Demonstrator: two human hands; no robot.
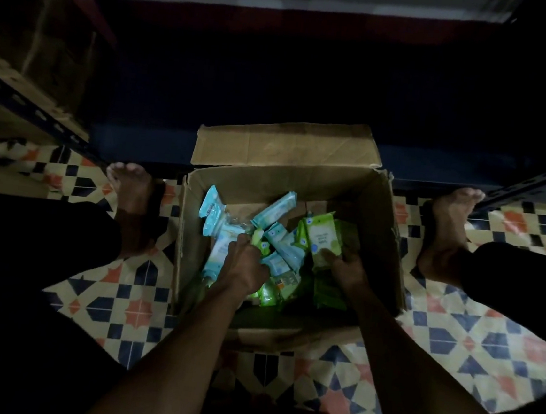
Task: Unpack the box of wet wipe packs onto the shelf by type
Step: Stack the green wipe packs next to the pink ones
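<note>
Gripping green pack (323, 241) in right hand (347, 269) fingers, inside box (388, 238).

floor (143, 297): patterned tiles, cream with navy and orange-red star and diamond shapes, dim light
bare feet: left foot (132, 200) and right foot (447, 233) flat on tiles, toes toward the dark far side
trousers: black, left leg (34, 250), right leg (522, 274)
cardboard cartons (36, 50): brown, stacked at far left on a slotted metal rack, contents not visible
</note>
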